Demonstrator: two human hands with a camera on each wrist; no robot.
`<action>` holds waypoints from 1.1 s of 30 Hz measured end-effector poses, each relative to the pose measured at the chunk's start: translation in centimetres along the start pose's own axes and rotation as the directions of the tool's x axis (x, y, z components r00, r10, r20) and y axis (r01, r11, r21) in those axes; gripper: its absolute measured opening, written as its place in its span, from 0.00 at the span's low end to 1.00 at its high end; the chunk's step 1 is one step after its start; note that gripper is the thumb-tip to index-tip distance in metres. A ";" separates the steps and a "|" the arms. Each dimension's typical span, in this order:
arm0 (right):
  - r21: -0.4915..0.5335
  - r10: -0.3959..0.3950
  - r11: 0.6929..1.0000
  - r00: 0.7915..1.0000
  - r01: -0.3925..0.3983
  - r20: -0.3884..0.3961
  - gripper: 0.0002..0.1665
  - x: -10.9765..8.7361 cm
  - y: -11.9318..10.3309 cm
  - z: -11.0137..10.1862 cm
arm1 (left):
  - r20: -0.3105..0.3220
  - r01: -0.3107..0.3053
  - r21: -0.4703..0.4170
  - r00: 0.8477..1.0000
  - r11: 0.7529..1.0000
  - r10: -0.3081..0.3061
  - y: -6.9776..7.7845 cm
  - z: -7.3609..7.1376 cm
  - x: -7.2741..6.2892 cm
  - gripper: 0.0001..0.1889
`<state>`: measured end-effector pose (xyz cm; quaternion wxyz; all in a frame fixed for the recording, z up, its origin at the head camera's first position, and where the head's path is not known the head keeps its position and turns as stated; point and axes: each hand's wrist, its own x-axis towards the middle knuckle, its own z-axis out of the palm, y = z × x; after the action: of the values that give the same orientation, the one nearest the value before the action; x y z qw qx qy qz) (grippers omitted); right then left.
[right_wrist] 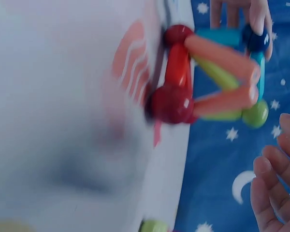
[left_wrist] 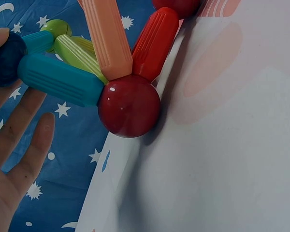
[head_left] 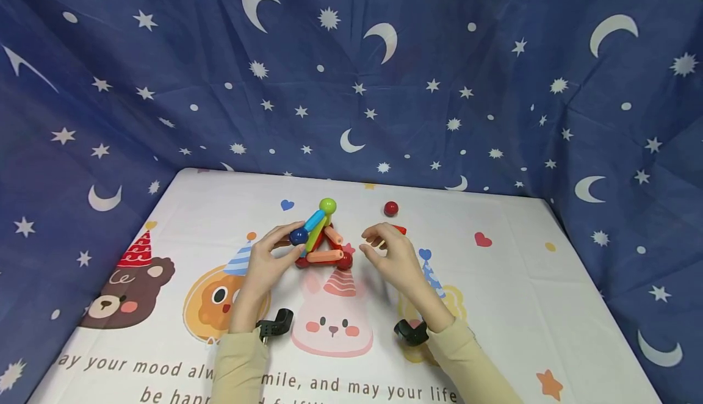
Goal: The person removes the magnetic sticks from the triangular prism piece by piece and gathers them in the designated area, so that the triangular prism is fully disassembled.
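A toy frame of coloured sticks and balls stands on the table, its red ball (head_left: 345,260) at the front right corner. My left hand (head_left: 269,257) pinches the dark blue ball (head_left: 299,236) at the frame's left. From that ball, a light blue stick (head_left: 315,220) runs up to a green ball (head_left: 328,206), and a teal stick (left_wrist: 60,79) leads to a red ball (left_wrist: 129,106). Two orange sticks (right_wrist: 222,58) lean up from red balls, their free ends close together. To the frame's right, my right hand (head_left: 392,254) hovers, fingers loosely bent, holding nothing.
A loose red ball (head_left: 391,209) lies beyond my right hand, and a red piece (head_left: 401,230) shows partly behind that hand. At the right wrist view's lower edge is a blurred green piece (right_wrist: 154,226). A starry blue curtain (head_left: 351,86) borders the table.
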<state>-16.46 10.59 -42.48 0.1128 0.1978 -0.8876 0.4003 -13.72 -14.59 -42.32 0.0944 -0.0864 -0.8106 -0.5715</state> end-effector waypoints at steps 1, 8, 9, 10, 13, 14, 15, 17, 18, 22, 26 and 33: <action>-0.002 -0.007 1.000 1.000 0.007 0.005 0.11 0.0 -0.4 0.2 | -0.001 -0.001 0.001 1.000 1.000 0.001 0.0 0.0 0.0 0.22; -0.017 -0.026 0.999 0.998 0.027 0.054 0.13 -0.3 -2.2 1.8 | -0.004 -0.012 0.003 1.000 1.000 0.012 0.0 -0.1 -0.1 0.22; -0.018 -0.026 0.999 0.998 0.027 0.062 0.13 -0.3 -2.3 2.1 | -0.003 -0.014 0.005 1.000 1.000 0.014 0.0 -0.1 -0.1 0.22; -0.014 -0.028 0.999 0.997 0.029 0.070 0.14 -0.4 -2.4 2.3 | -0.003 -0.015 0.007 1.000 1.000 0.015 -0.1 0.0 -0.1 0.22; -0.005 -0.037 0.999 0.996 0.037 0.082 0.14 -0.6 -2.7 2.9 | -0.003 -0.019 0.009 1.000 1.000 0.019 -0.1 0.0 0.0 0.22; -0.002 -0.039 0.999 0.996 0.039 0.083 0.14 -0.7 -2.7 3.1 | -0.004 -0.022 0.010 1.000 1.000 0.022 -0.2 0.0 0.0 0.22; -0.001 -0.041 0.999 0.996 0.041 0.084 0.14 -0.7 -2.8 3.3 | -0.005 -0.023 0.010 1.000 1.000 0.023 -0.2 0.0 0.0 0.22; -0.011 -0.041 0.999 0.996 0.042 0.084 0.14 -0.9 -2.8 3.7 | -0.009 -0.031 0.010 0.999 0.999 0.031 -0.1 0.0 0.0 0.21; -0.022 -0.038 0.999 0.996 0.040 0.083 0.14 -0.9 -2.9 3.9 | -0.010 -0.035 0.010 0.999 0.999 0.035 -0.1 0.0 0.0 0.21; -0.051 -0.026 0.998 0.995 0.031 0.095 0.13 -1.2 -3.0 4.8 | -0.017 -0.051 0.013 0.999 0.999 0.051 0.0 0.0 0.0 0.21; -0.040 -0.035 0.998 0.994 0.039 0.103 0.12 -1.3 -3.2 5.9 | -0.024 -0.071 0.009 0.997 0.997 0.072 -0.1 -0.1 0.0 0.21; -0.095 -0.037 0.994 0.992 0.048 0.119 0.14 -1.2 -3.4 7.5 | -0.027 -0.089 -0.004 0.996 0.996 0.089 -0.2 -0.1 0.0 0.21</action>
<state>-14.18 3.19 -45.58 0.0787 0.2339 -0.9068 0.3418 -13.77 -14.71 -42.49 0.1306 -0.1149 -0.8032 -0.5698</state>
